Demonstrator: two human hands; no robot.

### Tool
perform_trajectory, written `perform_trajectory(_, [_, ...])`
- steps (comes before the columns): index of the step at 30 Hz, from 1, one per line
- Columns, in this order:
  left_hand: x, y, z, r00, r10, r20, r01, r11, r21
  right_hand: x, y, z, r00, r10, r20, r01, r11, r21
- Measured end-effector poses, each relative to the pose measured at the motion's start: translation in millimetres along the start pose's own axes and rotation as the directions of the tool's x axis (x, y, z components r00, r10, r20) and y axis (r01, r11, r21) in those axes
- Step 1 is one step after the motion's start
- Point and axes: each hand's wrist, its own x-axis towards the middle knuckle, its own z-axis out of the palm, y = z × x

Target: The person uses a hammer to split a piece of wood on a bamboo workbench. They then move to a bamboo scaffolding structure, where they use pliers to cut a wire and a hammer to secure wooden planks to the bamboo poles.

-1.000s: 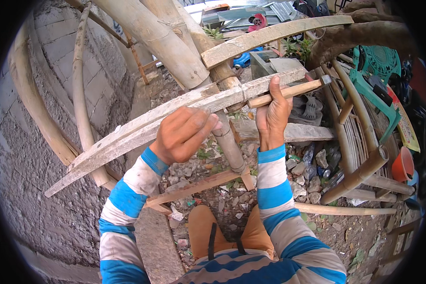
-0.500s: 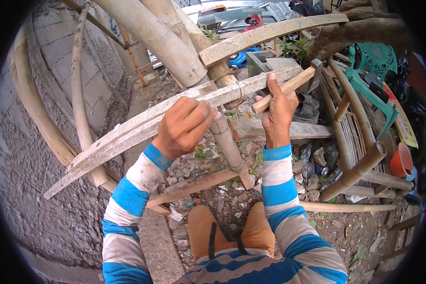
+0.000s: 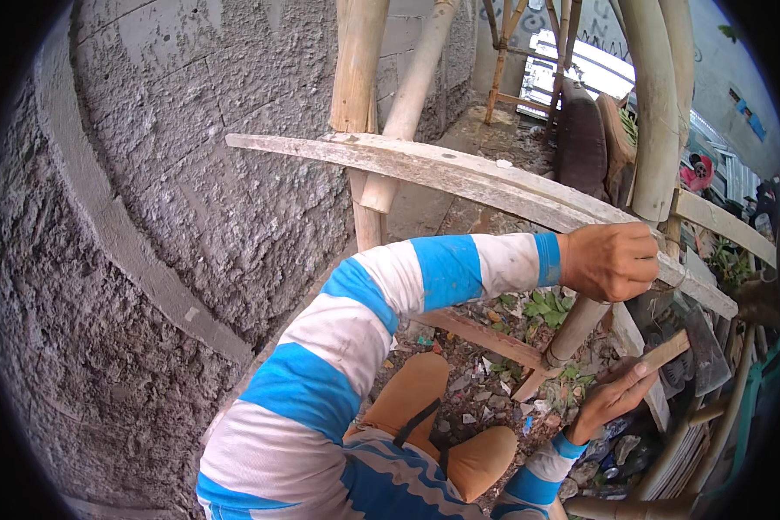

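My left hand is a closed fist against the right part of two long, weathered wooden strips lying side by side. Its fingertips are turned away, so what they grip is hidden. Lower and to the right, my right hand is wrapped around the wooden handle of a hammer. The hammer's metal head cannot be made out now. The strips cross in front of bamboo poles at their left part, and a bamboo post stands under the left fist.
A rough grey wall fills the left side. Thick bamboo poles rise at the upper right, near a dark cushion. A reddish wooden rail runs low before my knees. Rubble and leaves cover the ground.
The view has swung left, bringing more wall into sight. My right hand has dropped away from the strips, with the hammer still in it. My left fist remains at the strips.
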Motion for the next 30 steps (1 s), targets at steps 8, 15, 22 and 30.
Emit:
perform_trajectory(8, [1,-2,7,1.000,-0.024,0.016,0.025,0.998,-0.062,16,4,-16,0.998,0.038,0.051,-0.042,0.997,0.072])
perform_trajectory(15, [11,0,-4,0.990,-0.076,0.119,0.086,0.992,-0.087,109,0,-101,0.970,0.233,-0.073,-0.207,0.944,0.255])
perform_trajectory(22, [18,3,-4,0.985,-0.083,0.150,0.095,0.993,-0.077,163,-17,-177,0.936,0.309,0.171,-0.346,0.898,0.270])
perform_trajectory(30, [14,0,-7,0.992,-0.046,0.116,0.048,0.999,-0.017,176,-19,-146,0.822,0.371,0.431,-0.466,0.875,0.135])
